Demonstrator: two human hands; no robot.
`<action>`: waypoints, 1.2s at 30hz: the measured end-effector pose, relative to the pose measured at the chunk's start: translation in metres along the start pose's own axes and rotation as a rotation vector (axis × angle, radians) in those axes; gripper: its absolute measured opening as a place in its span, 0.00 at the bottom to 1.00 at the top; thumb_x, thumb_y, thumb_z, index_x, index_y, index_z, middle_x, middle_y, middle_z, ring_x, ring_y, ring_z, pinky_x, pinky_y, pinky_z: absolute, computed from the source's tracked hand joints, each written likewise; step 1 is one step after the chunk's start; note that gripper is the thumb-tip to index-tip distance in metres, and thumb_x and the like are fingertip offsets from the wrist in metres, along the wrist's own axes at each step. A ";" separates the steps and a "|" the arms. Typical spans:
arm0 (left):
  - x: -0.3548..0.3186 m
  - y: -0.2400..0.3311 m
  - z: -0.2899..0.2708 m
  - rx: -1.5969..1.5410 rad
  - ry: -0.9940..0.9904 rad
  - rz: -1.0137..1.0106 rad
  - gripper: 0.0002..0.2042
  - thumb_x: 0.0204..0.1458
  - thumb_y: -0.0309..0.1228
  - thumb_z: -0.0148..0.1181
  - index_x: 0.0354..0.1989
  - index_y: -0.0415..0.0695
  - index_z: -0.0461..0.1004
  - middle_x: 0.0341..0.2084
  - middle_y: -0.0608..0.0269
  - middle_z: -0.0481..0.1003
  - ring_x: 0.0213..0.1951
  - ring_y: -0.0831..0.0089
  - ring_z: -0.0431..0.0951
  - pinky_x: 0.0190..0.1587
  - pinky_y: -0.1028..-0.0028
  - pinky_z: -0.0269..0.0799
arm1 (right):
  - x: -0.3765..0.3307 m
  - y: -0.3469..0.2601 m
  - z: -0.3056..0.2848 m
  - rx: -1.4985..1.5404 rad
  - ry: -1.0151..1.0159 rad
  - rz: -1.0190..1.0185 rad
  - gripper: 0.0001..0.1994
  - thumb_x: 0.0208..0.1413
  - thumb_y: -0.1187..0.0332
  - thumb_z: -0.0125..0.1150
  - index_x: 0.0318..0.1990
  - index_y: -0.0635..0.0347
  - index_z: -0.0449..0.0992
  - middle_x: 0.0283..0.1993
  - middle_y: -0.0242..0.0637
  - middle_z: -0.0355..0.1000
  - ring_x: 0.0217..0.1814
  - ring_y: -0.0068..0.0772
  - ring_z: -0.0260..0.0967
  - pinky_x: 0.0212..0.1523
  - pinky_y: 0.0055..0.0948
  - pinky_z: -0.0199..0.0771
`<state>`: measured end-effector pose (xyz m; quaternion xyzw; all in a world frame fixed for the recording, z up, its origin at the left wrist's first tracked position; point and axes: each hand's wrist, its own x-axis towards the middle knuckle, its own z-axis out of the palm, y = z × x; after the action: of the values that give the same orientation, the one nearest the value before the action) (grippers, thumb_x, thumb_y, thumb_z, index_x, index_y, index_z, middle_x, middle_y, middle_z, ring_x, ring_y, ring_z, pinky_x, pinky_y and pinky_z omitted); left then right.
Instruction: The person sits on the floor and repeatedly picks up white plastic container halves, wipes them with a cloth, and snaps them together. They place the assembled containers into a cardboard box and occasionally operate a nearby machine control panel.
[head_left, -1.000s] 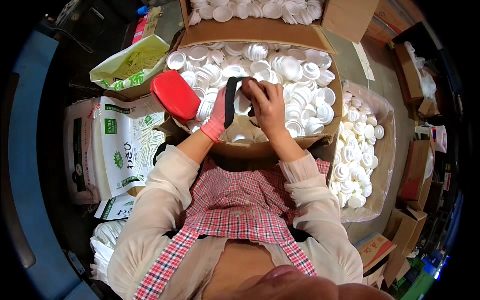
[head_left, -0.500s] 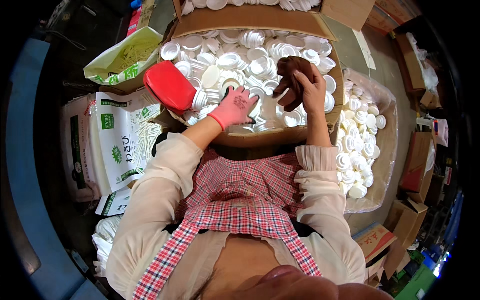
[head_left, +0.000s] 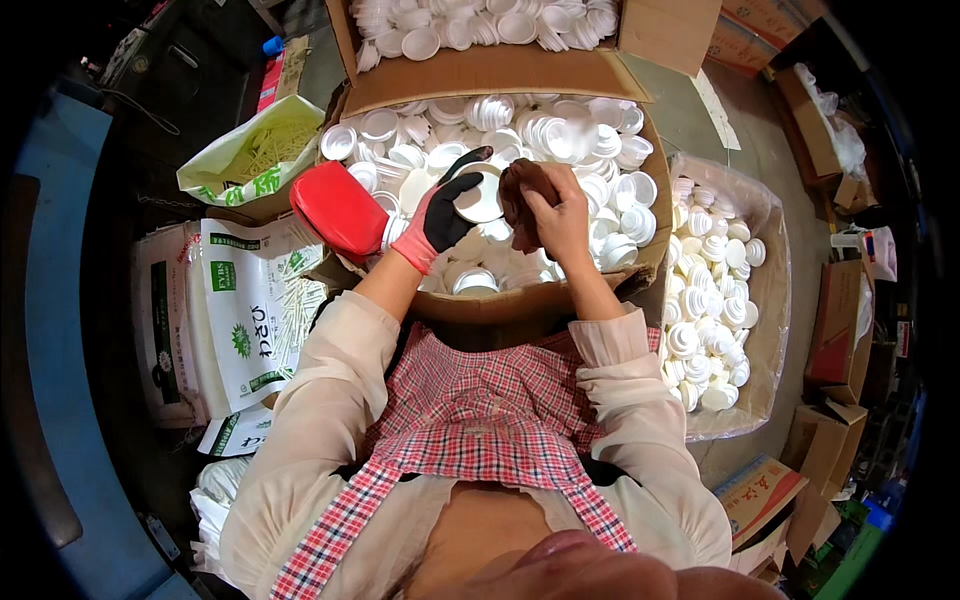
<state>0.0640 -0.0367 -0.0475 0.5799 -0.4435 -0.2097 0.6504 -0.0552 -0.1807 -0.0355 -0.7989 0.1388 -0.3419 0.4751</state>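
I see a cramped packing room w/ concrete floor. Center frame: my gloved left hand grips a white cup; bare right hand is closed on a brown cloth, both over a cardboard box of cups, too many to count. A red lid sits at the box's left edge, white-green bags at left.

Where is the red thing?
In the head view, the red plastic container sits at the left edge of the cardboard box of white cups, just left of the gloved left hand.
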 end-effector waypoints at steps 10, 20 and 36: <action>-0.001 -0.013 -0.004 -1.249 0.284 -0.393 0.23 0.56 0.48 0.50 0.52 0.43 0.64 0.40 0.51 0.73 0.43 0.61 0.75 0.46 0.64 0.72 | -0.026 -0.023 0.036 -0.154 -0.261 -0.038 0.17 0.42 0.79 0.56 0.43 0.57 0.75 0.34 0.43 0.65 0.35 0.44 0.67 0.38 0.35 0.69; -0.015 -0.020 0.014 -0.748 0.133 -0.497 0.33 0.58 0.60 0.29 0.47 0.42 0.70 0.34 0.63 0.75 0.38 0.72 0.75 0.40 0.74 0.70 | -0.015 -0.029 0.033 -0.324 -0.107 -0.461 0.19 0.42 0.79 0.61 0.46 0.55 0.75 0.37 0.40 0.65 0.36 0.41 0.68 0.35 0.33 0.71; -0.021 0.032 -0.013 0.457 0.287 0.030 0.14 0.43 0.21 0.50 0.41 0.38 0.71 0.38 0.52 0.73 0.43 0.56 0.73 0.48 0.67 0.68 | -0.008 0.004 0.011 -0.509 -0.202 -0.131 0.24 0.43 0.64 0.65 0.49 0.59 0.69 0.48 0.47 0.65 0.50 0.52 0.61 0.50 0.43 0.63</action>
<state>0.0561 -0.0054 -0.0239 0.7290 -0.3912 -0.0103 0.5616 -0.0532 -0.1709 -0.0452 -0.9298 0.1202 -0.2445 0.2475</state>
